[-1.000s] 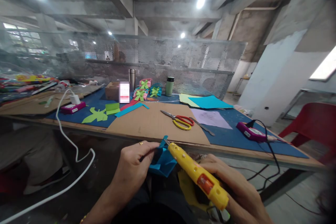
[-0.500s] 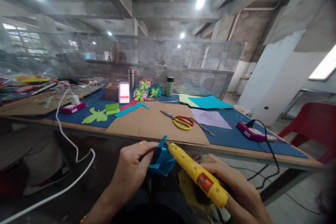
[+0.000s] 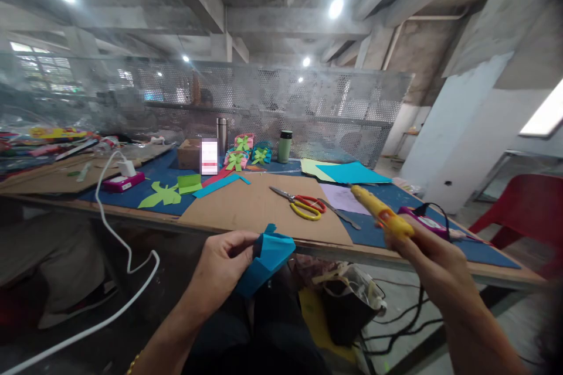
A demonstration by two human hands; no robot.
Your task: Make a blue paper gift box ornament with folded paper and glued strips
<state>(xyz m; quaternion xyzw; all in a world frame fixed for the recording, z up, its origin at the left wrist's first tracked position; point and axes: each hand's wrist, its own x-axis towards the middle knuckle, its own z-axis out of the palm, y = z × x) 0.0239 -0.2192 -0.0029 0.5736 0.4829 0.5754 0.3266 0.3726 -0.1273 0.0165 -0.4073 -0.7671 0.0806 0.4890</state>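
Observation:
Pinched between thumb and fingers of my left hand (image 3: 224, 266) is a folded blue paper piece (image 3: 268, 261), held in front of the table edge above my lap. A small tab sticks up at its top. My right hand (image 3: 433, 261) is closed around a yellow hot glue gun (image 3: 378, 211), its nozzle end toward the purple sheet. Scissors (image 3: 303, 202) with red and yellow handles lie on the cardboard (image 3: 237, 208), beside a thin metal blade-like tool (image 3: 343, 215). Blue strips (image 3: 220, 186) and green paper cut-outs (image 3: 160, 194) lie to the left.
A purple sheet (image 3: 341, 198) and stacked coloured paper (image 3: 352, 172) lie at the right. Behind stand a green bottle (image 3: 285, 147), a steel flask (image 3: 222, 136) and a small box (image 3: 188, 155). Purple power strips (image 3: 124, 182) with cords sit at both sides. A bag (image 3: 347, 304) stands below.
My right hand has carried the glue gun away from the blue paper, up and to the right over the table. My left hand keeps the paper, which has tilted slightly.

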